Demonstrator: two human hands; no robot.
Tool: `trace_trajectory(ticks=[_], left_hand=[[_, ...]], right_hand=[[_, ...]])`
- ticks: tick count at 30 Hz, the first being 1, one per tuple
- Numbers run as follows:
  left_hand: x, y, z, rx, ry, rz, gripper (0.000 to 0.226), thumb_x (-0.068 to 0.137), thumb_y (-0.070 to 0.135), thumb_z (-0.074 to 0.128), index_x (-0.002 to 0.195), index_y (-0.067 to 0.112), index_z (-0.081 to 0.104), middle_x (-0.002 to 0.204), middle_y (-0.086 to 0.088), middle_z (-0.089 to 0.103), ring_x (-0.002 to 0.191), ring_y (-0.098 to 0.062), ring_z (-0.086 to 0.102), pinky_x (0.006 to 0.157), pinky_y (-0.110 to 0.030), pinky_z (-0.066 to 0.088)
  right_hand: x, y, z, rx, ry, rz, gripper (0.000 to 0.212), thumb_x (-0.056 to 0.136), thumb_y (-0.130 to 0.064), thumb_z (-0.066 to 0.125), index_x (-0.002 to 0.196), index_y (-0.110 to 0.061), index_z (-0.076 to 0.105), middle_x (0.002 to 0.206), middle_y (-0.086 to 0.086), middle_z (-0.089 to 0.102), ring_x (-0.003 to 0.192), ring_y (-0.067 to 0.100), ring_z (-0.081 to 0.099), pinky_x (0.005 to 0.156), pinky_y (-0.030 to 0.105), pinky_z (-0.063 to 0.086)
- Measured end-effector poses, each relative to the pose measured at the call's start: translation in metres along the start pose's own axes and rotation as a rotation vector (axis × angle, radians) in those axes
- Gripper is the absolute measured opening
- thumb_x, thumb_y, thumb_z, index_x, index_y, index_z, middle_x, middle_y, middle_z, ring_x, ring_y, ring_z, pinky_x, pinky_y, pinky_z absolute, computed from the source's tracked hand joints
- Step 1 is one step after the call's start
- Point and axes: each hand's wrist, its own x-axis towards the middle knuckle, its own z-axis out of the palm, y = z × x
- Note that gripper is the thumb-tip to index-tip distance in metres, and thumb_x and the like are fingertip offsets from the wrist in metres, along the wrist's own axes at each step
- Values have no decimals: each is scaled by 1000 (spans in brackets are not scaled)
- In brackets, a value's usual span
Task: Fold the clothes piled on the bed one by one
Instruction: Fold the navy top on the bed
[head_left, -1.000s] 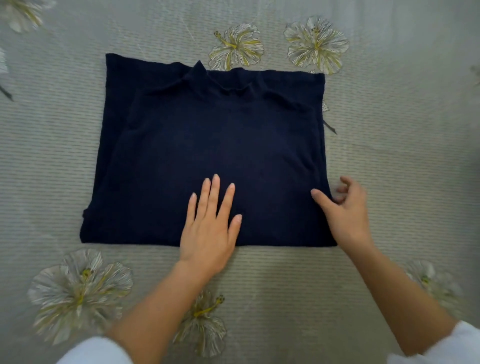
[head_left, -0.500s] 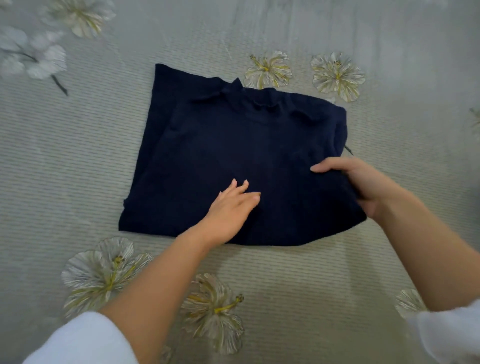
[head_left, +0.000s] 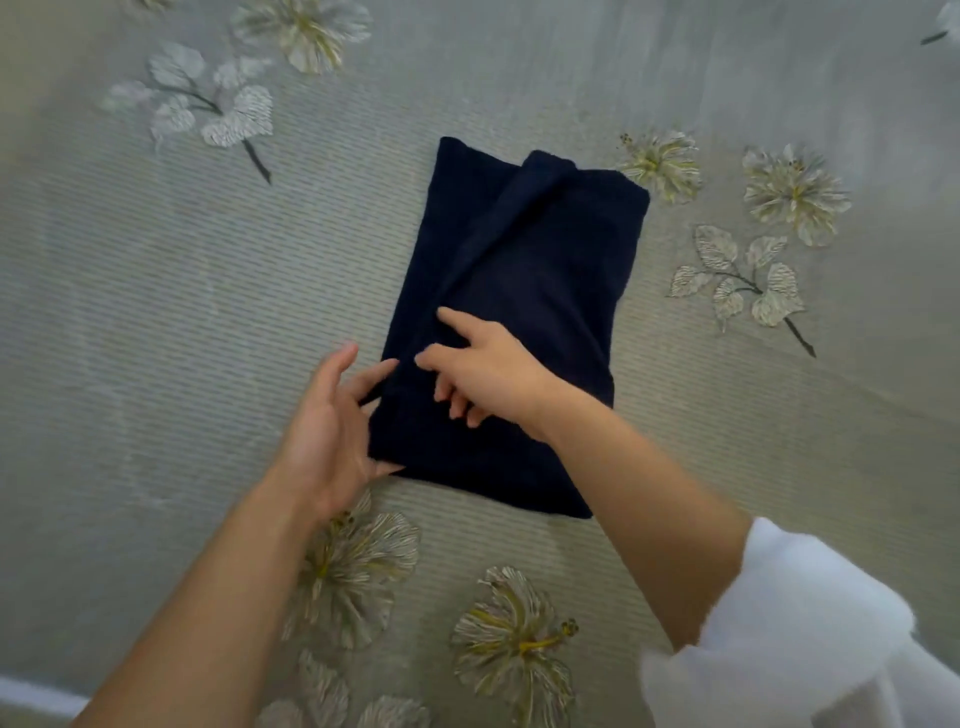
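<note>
Lying mid-bed (head_left: 208, 312), the navy garment (head_left: 545, 270) is sitting folded into a narrow rectangle, and both hands are working at its near left corner. The left hand (head_left: 324, 441) is spreading wide open against the left edge, fingertips just touching fabric, not gripping anything. The right hand (head_left: 493, 374) is resting on top, with index and thumb stretched out, the other fingers loosely curled, and nothing in its hold.

One wide-angle camera, worn on the person's head, looked forward and steeply down at close range onto the grey ribbed bedspread printed with pale flowers (head_left: 182, 338). The folded dark navy knit garment (head_left: 545, 270) sat just above centre frame, and the person's bare forearms (head_left: 208, 597) filled the lower frame.
</note>
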Motion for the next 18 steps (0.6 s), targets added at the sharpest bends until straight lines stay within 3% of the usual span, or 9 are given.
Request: trace_trajectory(ticks=[3,5,7,10,13,16,18], left_hand=[[6,-5,6,349,99,102,67,65,23,82,126,29,53,104,7,70,94,-11,68,76,-38,57],[11,-9,11,590,168,223,65,75,5,74,130,28,48,101,11,65,91,-4,65,75,-25,55],[12,-9,12,644,210,276,55,82,-2,61,129,23,50,99,10,65,88,-4,65,71,-21,54],[7,-4,6,592,219,308,46,82,-4,54,115,27,59,92,7,72,78,-6,69,60,-20,55],[1,3,-6,536,251,324,41,80,-4,53,100,32,61,84,9,74,69,-6,70,51,-18,52],[0,-1,-18,758,316,265,29,84,5,57,102,29,58,95,5,71,81,-12,68,73,-34,57],[0,-8,-24,968,430,279,27,83,19,61,109,26,56,95,9,65,81,-9,62,69,-30,49]], right_hand=[[2,14,-13,-174,256,-100,49,89,-17,55,136,-27,51,65,-7,62,59,5,60,61,21,49],[6,17,-28,-203,416,-120,37,89,-14,54,125,-21,58,65,-11,59,68,7,61,68,22,49],[14,12,-40,-193,491,-112,34,89,-16,53,123,-19,58,69,-11,58,73,9,61,71,25,51],[28,-1,-43,-212,514,-144,42,91,-20,53,133,-21,52,81,-7,58,81,8,59,70,19,48],[39,-14,-34,-330,458,-206,49,92,-22,53,140,-25,47,109,-4,53,100,9,52,73,11,37],[39,-12,-25,-449,416,-222,46,91,-23,54,137,-24,50,124,-2,46,118,15,44,99,29,39],[34,-3,-30,-437,610,-206,45,88,-22,56,133,-23,52,130,1,45,124,18,39,107,39,32]])
